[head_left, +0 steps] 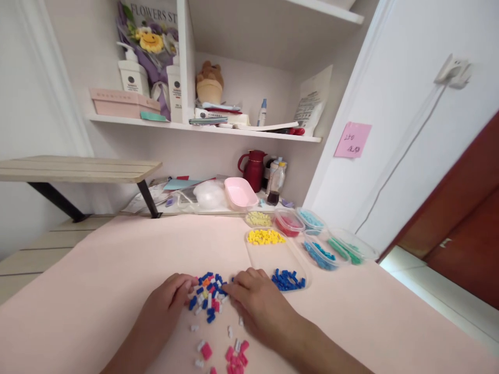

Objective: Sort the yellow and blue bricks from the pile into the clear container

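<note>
A loose pile of small bricks [208, 295], mostly blue with some white, pink and orange, lies on the pale pink table cover [97, 275]. My left hand [171, 296] rests at the pile's left edge, fingers curled and touching the bricks. My right hand [255, 301] lies at the pile's right edge with its fingertips on the bricks. Whether either hand pinches a brick cannot be told. A clear rectangular tray [275, 259] just beyond my right hand holds yellow bricks [265, 237] at the far end and blue bricks [287, 280] at the near end.
Pink and white bricks [234, 356] lie scattered near the front edge. Round clear tubs hold pale yellow [258, 219], red [288, 223], light blue [311, 219], blue [319, 254] and green [345, 249] pieces. A pink box [239, 193], red jug [254, 169] and wooden bench [78, 169] stand behind.
</note>
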{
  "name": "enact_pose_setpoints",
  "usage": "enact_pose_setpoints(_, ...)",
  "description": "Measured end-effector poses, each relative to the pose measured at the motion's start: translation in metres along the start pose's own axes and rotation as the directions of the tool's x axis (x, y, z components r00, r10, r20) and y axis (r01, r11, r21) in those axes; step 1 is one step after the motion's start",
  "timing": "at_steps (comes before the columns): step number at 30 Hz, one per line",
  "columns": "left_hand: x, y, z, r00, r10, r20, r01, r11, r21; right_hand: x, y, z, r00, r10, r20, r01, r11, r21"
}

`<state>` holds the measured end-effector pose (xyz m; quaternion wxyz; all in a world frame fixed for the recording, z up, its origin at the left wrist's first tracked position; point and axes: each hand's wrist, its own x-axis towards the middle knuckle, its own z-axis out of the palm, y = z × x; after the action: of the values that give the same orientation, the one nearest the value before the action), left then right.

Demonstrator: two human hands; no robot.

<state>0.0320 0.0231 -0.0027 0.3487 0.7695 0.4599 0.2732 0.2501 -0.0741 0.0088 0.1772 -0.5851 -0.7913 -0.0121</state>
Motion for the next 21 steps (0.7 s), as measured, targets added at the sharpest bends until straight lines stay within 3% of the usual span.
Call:
enact_pose_setpoints(6, -0.002, 0.002, 0.0, 1.0, -0.013, 0.016, 0.013, 1.0, -0.009, -0.007, -0.002, -0.006, 0.999, -0.031, 0.043, 0.028, 0.997, 0.074)
enact_pose_setpoints(11, -0.003, 0.004, 0.0, 1.0, -0.013, 0.01, 0.013, 1.0, -0.015, -0.013, 0.001, -0.019, 0.992, -0.08, 0.097, 0.054, 0.966, 0.253)
enact_pose_setpoints(13, -0.003, 0.004, 0.0, 1.0, 0.0, 0.003, 0.0, 1.0, -0.009, -0.013, 0.004, -0.024, 0.996, -0.041, 0.075, 0.017, 0.954, 0.301)
enact_pose_setpoints(16, -0.004, 0.005, 0.0, 1.0, 0.013, 0.003, -0.013, 1.0, -0.002, -0.01, 0.01, -0.028, 0.996, 0.082, -0.034, -0.074, 0.978, 0.195)
enact_pose_setpoints(21, -0.004, 0.004, 0.0, 1.0, 0.011, -0.004, -0.011, 1.0, 0.024, 0.001, 0.016, -0.017, 0.978, 0.133, -0.16, -0.138, 0.99, -0.019)
